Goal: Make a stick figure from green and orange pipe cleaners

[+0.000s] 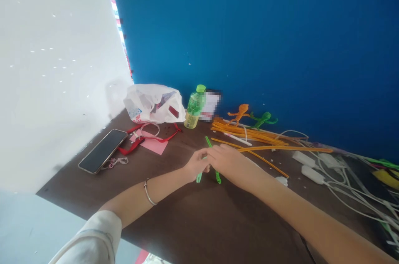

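Note:
Both hands meet over the dark brown table (pixel 193 222), pinching a green pipe cleaner (pixel 208 142). My left hand (pixel 197 165) is closed on its lower part, a silver bangle on that wrist. My right hand (pixel 229 161) is closed on the same green stem from the right; two green ends stick out below the fingers. Just beyond the hands lies a bundle of orange pipe cleaners (pixel 249 133).
An orange pipe-cleaner figure (pixel 239 113) and a green one (pixel 263 119) stand by the blue wall. A green-capped bottle (pixel 195 107), white plastic bag (pixel 154 103), pink paper, red lanyard and a phone (pixel 102 150) lie left. White chargers and cables (pixel 314 172) sprawl right.

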### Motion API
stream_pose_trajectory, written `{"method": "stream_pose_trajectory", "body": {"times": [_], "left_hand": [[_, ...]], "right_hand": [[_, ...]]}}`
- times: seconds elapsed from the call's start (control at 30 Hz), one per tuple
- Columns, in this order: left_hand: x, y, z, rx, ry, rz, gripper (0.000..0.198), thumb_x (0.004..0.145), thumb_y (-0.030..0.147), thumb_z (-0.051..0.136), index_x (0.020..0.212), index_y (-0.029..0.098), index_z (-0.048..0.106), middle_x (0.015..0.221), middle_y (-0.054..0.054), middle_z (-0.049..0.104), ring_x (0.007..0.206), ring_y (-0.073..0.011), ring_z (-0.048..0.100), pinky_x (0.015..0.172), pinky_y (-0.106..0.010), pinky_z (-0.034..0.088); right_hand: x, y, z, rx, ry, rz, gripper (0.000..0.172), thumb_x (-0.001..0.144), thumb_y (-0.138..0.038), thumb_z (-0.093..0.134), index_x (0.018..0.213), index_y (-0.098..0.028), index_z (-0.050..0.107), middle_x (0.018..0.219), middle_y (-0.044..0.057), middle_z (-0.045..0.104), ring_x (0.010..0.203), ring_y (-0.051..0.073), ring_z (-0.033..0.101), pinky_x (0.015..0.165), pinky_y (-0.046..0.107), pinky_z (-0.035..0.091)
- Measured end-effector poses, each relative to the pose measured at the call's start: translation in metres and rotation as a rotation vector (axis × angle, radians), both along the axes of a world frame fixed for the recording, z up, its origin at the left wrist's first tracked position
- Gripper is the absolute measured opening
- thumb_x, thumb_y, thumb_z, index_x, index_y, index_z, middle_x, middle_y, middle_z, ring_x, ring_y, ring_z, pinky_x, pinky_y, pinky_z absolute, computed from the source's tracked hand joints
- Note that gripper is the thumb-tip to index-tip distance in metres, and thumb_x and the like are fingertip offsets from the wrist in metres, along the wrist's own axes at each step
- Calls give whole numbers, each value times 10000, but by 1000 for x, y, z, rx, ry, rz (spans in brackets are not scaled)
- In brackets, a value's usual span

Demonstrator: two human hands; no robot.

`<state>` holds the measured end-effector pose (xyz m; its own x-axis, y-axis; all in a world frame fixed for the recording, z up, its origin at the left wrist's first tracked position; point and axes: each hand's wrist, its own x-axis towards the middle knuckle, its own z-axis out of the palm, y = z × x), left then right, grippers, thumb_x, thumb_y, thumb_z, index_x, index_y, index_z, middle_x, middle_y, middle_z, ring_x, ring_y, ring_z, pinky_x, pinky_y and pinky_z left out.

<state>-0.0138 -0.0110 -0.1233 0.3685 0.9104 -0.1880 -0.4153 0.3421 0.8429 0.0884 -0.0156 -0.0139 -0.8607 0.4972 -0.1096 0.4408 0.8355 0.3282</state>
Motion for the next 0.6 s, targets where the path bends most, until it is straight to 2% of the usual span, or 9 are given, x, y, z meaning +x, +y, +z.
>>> {"method": "stream_pose_trajectory", "body": {"times": [0.07, 0.2, 0.3, 0.37, 0.43, 0.5, 0.6], "left_hand": [[-2, 0, 2, -38, -23, -93, 315, 583, 268, 684, 602, 163, 387, 414, 113, 266, 365, -5, 226, 397, -175, 142], [-10, -2, 8, -65, -154, -435, 326, 589, 234, 698, 577, 154, 382, 444, 104, 239, 385, -3, 197, 409, -188, 131], [-13, -4, 10, -63, -190, -619, 264, 601, 253, 703, 637, 139, 468, 452, 97, 258, 379, -6, 192, 408, -191, 113], [-14, -5, 9, -61, -208, -707, 255, 590, 268, 714, 676, 137, 513, 437, 96, 263, 368, -13, 198, 406, -193, 113], [-14, -7, 7, -51, -222, -780, 268, 570, 279, 729, 685, 134, 536, 439, 85, 292, 367, -20, 221, 405, -195, 124], [-14, -9, 6, -43, -230, -827, 282, 548, 289, 744, 663, 129, 543, 469, 64, 336, 380, -25, 252, 405, -198, 133], [-16, -11, 7, -52, -267, -833, 302, 526, 307, 756, 613, 126, 530, 511, 39, 377, 392, -25, 274, 404, -204, 131]], "right_hand": [[-2, 5, 2, -31, -15, 17, 96, 727, -70, 538, 709, -145, 596, 705, 61, 567, 687, 162, 494, 580, 277, 266], [-1, 16, 22, -258, -25, -13, 118, 719, -92, 546, 664, -163, 624, 704, 37, 588, 682, 147, 499, 579, 266, 274], [0, 29, 39, -511, 34, -138, 122, 729, -215, 559, 660, -188, 656, 729, 20, 622, 682, 135, 522, 578, 245, 299], [0, 40, 43, -700, 15, -268, 128, 675, -297, 606, 687, -189, 672, 735, 14, 643, 657, 131, 537, 541, 228, 309], [1, 52, 41, -909, -49, -380, 190, 601, -334, 654, 701, -174, 680, 709, 9, 653, 616, 124, 541, 498, 210, 309], [4, 61, 32, -1099, -71, -426, 243, 551, -349, 684, 703, -161, 683, 678, 5, 654, 595, 120, 538, 489, 201, 319], [14, 63, 11, -1302, 111, -449, 276, 542, -398, 681, 659, -148, 673, 608, 2, 632, 562, 111, 516, 508, 209, 347]]}}
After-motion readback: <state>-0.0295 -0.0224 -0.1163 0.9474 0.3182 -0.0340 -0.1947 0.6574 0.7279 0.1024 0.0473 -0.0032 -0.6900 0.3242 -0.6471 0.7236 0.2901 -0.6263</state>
